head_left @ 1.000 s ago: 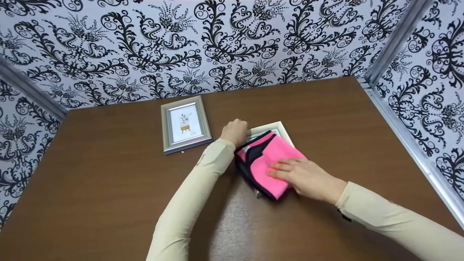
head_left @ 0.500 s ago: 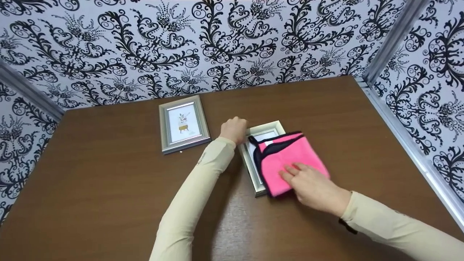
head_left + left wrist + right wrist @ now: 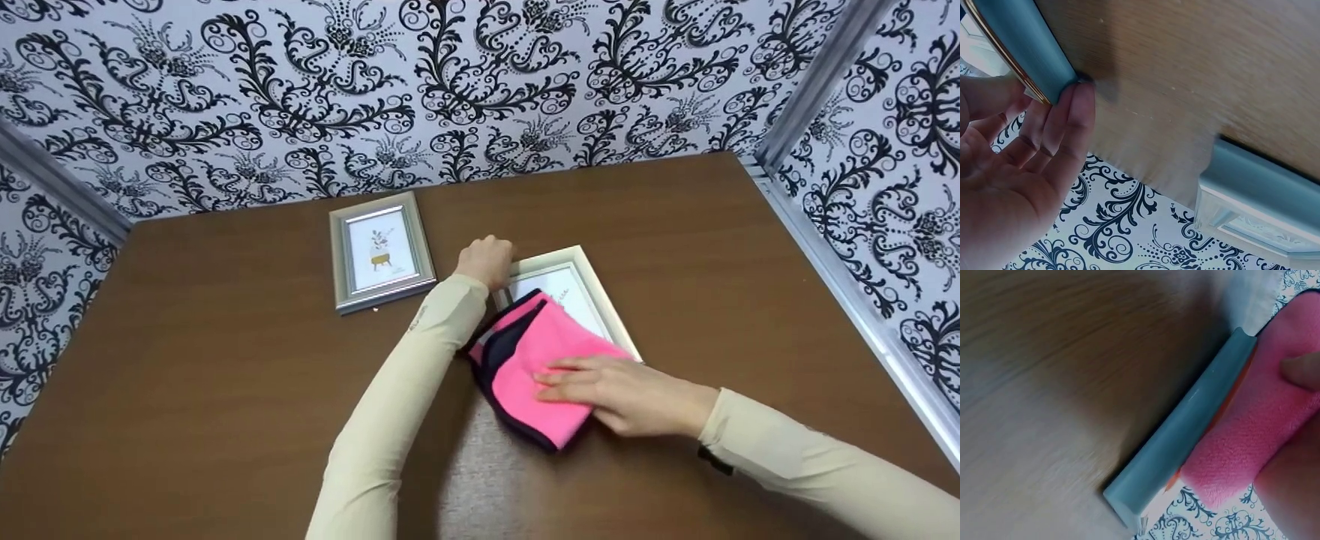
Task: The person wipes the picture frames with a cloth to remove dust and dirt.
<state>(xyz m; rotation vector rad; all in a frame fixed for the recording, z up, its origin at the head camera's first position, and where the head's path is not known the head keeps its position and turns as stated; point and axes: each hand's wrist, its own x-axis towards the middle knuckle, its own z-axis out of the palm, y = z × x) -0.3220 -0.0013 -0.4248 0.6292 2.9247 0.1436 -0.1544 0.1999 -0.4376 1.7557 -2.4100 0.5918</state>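
A pale picture frame [image 3: 611,315] lies on the table, its lower left part covered by a folded pink cloth [image 3: 559,341] with dark edging. My left hand [image 3: 486,262] holds the frame's far left corner; in the left wrist view, thumb and fingertips close around that corner of the frame [image 3: 1027,45]. My right hand [image 3: 622,394] lies on the cloth with its fingers extended, pressing it onto the frame. The right wrist view shows the cloth [image 3: 1241,444] over the frame's edge [image 3: 1185,427], with only part of the hand visible.
A second, silver-gold picture frame [image 3: 382,251] with a potted plant print lies to the left. The brown table [image 3: 225,390] meets patterned walls [image 3: 345,97] at the back and sides. A metal rail [image 3: 862,322] runs along the right edge.
My right hand first slid the cloth rightward across the frame, then back left and nearer to me, uncovering the frame's upper right part. My left hand has stayed on the corner.
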